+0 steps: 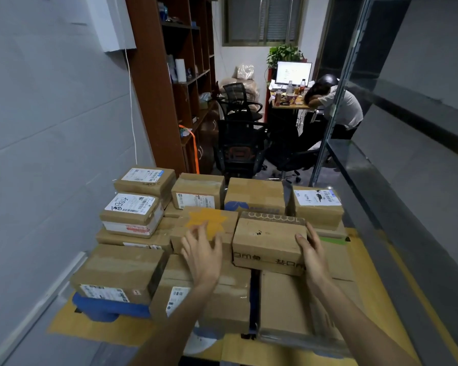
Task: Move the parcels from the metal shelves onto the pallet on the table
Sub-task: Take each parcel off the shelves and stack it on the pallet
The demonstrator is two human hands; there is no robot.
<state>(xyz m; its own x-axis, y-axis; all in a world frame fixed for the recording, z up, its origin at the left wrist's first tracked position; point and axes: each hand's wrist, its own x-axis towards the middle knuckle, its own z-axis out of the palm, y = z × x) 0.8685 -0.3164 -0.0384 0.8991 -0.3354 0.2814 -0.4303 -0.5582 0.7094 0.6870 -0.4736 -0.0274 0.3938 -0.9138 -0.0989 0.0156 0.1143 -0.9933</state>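
Several brown cardboard parcels are stacked on a blue pallet that rests on flattened yellow cardboard. A small plain parcel with black printed characters lies on top of the stack, right of centre. My right hand presses against its right end, thumb on the top edge. My left hand hovers with fingers spread over the parcel with an orange star mark, just left of the small parcel and not gripping anything. The metal shelves are out of view.
A grey wall runs along the left, a glass partition along the right. Beyond the stack stand black office chairs, a brown bookcase, and a desk where a person in a white shirt leans.
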